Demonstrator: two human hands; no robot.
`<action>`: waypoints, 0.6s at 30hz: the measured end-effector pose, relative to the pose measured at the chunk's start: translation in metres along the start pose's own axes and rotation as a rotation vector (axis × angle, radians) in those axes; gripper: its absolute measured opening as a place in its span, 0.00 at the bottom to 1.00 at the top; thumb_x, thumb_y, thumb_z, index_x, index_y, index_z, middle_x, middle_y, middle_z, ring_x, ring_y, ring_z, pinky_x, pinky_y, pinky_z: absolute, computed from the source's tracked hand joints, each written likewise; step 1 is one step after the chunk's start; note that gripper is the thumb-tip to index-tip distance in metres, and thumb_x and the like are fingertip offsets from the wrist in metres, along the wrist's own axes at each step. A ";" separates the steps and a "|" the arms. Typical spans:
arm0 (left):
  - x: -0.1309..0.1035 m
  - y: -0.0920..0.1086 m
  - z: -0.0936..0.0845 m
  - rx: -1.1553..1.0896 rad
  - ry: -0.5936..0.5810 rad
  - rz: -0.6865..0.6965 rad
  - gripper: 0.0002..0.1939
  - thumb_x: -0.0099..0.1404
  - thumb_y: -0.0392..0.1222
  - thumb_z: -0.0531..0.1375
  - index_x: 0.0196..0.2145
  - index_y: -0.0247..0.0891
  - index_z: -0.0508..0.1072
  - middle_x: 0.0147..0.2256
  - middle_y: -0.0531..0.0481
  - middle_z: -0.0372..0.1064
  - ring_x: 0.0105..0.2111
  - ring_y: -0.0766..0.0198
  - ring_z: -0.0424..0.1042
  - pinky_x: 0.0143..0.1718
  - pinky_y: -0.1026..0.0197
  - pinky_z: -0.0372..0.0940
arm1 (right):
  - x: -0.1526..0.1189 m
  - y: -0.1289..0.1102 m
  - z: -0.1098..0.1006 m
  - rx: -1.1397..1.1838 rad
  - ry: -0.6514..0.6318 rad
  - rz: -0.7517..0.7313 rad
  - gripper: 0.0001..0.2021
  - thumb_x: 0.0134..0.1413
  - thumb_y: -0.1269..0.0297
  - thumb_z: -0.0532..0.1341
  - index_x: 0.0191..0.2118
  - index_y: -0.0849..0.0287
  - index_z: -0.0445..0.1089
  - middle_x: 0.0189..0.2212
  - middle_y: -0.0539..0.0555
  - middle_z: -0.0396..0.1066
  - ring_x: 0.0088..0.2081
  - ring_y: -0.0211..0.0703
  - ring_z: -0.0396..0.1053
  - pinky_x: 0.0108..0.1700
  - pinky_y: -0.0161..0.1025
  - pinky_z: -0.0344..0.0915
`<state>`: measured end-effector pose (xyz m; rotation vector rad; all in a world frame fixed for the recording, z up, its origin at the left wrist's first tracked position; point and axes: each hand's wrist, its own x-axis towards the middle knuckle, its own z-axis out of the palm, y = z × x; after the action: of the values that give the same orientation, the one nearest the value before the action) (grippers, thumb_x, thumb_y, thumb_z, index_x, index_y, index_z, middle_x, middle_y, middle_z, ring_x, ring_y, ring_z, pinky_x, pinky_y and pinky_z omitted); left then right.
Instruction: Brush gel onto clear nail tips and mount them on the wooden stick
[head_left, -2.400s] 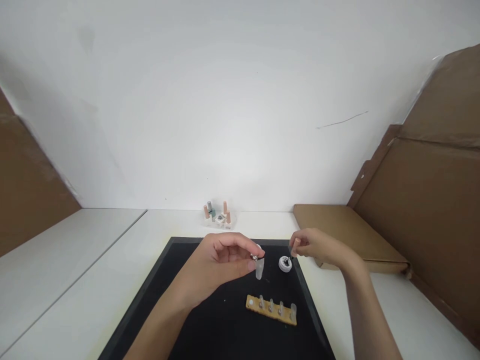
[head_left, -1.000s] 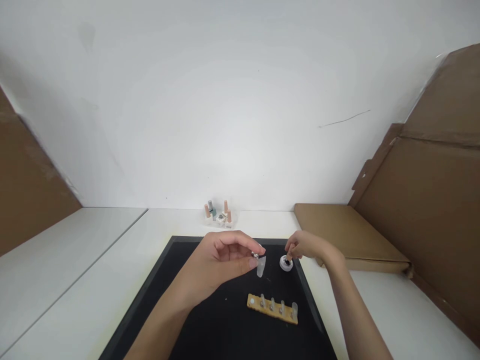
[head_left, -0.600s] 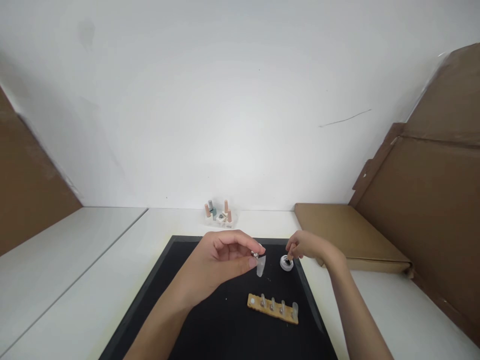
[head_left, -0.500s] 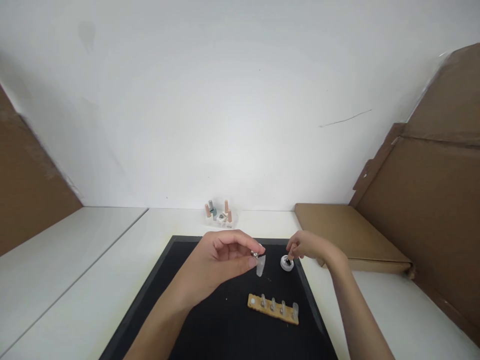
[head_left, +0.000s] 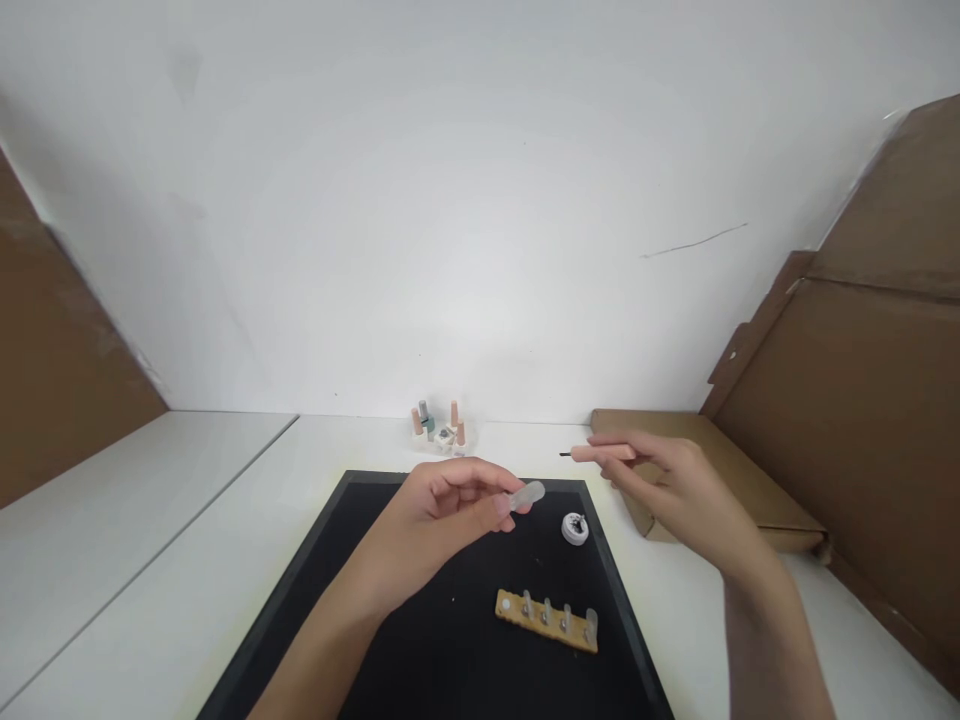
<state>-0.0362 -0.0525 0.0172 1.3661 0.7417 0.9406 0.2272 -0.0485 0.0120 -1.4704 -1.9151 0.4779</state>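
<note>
Between the thumb and fingers of my left hand (head_left: 457,515) is a clear false nail tip (head_left: 528,495), turned to point right. My right hand (head_left: 667,480), closed, grips a pink-handled nail brush (head_left: 602,453) whose dark bristles point left, above the far edge of the black mat. Below it stands a small round white pot (head_left: 575,530) with black stuff in it. Nearer to me lies a yellowish nail-tip holder (head_left: 546,622) with several clear nail tips upright on it and a white dot at its left end.
At the wall stands a clear tray (head_left: 442,445) with several nail polish bottles. The black mat (head_left: 420,640) lies on a white table (head_left: 172,560). A flat cardboard box (head_left: 720,480) is at the right, and cardboard panels (head_left: 877,400) rise on both sides.
My right hand has lifted the brush up from the white pot and turned it level, bristles to the left. In my left hand the nail tip has swung from hanging down to pointing right.
</note>
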 end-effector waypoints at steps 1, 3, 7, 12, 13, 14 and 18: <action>0.000 0.000 -0.002 0.008 -0.005 0.006 0.04 0.65 0.40 0.67 0.35 0.44 0.84 0.34 0.54 0.81 0.32 0.70 0.75 0.39 0.70 0.69 | -0.005 -0.008 0.000 0.018 0.047 -0.032 0.18 0.65 0.50 0.53 0.45 0.52 0.77 0.46 0.54 0.80 0.42 0.47 0.76 0.41 0.41 0.70; 0.001 0.000 -0.005 0.018 -0.012 0.020 0.05 0.66 0.40 0.66 0.35 0.44 0.84 0.34 0.54 0.82 0.33 0.70 0.75 0.38 0.70 0.69 | -0.013 -0.021 0.003 0.074 0.222 -0.162 0.15 0.62 0.51 0.58 0.40 0.52 0.79 0.39 0.52 0.82 0.38 0.45 0.77 0.37 0.38 0.70; 0.006 -0.004 -0.010 0.007 -0.014 0.022 0.05 0.66 0.40 0.65 0.35 0.42 0.84 0.32 0.54 0.81 0.32 0.70 0.75 0.38 0.71 0.69 | -0.021 -0.030 0.013 0.212 0.470 -0.337 0.04 0.59 0.61 0.65 0.36 0.50 0.79 0.27 0.46 0.81 0.26 0.36 0.75 0.26 0.30 0.67; 0.009 -0.008 -0.015 -0.043 -0.017 0.015 0.04 0.65 0.40 0.67 0.34 0.42 0.84 0.30 0.54 0.82 0.31 0.71 0.76 0.37 0.72 0.69 | -0.025 -0.029 0.026 0.477 0.536 -0.317 0.05 0.62 0.60 0.64 0.39 0.48 0.79 0.22 0.46 0.78 0.24 0.36 0.74 0.26 0.30 0.69; 0.009 -0.007 -0.015 -0.055 -0.018 0.010 0.04 0.64 0.40 0.67 0.34 0.42 0.84 0.30 0.54 0.82 0.31 0.71 0.76 0.37 0.72 0.69 | -0.025 -0.030 0.028 0.521 0.531 -0.313 0.06 0.62 0.59 0.64 0.39 0.48 0.79 0.21 0.46 0.77 0.23 0.36 0.74 0.27 0.30 0.70; 0.008 -0.006 -0.015 -0.066 -0.022 0.003 0.03 0.64 0.40 0.68 0.34 0.42 0.84 0.30 0.54 0.82 0.31 0.71 0.76 0.37 0.72 0.69 | -0.025 -0.032 0.028 0.551 0.517 -0.308 0.06 0.62 0.59 0.63 0.39 0.49 0.79 0.21 0.46 0.77 0.23 0.36 0.74 0.27 0.30 0.71; 0.002 0.000 -0.014 -0.111 -0.035 -0.038 0.02 0.62 0.38 0.69 0.33 0.41 0.84 0.30 0.53 0.82 0.31 0.70 0.76 0.37 0.71 0.69 | -0.026 -0.042 0.029 0.625 0.456 -0.312 0.08 0.64 0.58 0.62 0.39 0.48 0.79 0.20 0.46 0.76 0.22 0.35 0.73 0.25 0.30 0.70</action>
<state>-0.0472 -0.0444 0.0167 1.2641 0.6766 0.9124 0.1810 -0.0820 0.0109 -0.7745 -1.4137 0.4847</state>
